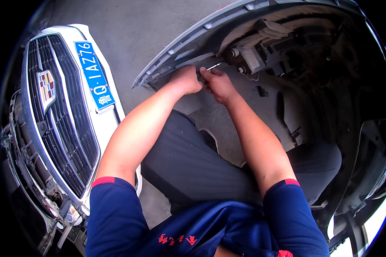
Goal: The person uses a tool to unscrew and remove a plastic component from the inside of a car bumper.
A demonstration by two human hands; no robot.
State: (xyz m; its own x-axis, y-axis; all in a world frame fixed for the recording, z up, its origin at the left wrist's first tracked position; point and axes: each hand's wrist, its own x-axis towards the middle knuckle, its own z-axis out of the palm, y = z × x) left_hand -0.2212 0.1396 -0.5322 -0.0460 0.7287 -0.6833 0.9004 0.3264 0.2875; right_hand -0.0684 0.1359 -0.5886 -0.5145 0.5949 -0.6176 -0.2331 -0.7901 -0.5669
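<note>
Navy short-sleeved shirt with red cuffs lies nearest, above dark trousers with bent knees. Both bare forearms extend to the far middle of the scene, where the hands meet closely. The right hand has thumb and fingers pinched at the near end of a slim silvery rod, which points right and away toward the shadowed hollow behind a curved panel with a pale grey rim. The left hand is curled just beside it, near the panel's left end; whether it grips anything cannot be told. At left stands a white car front with a dark grille and blue plate. Grey floor lies between.
</note>
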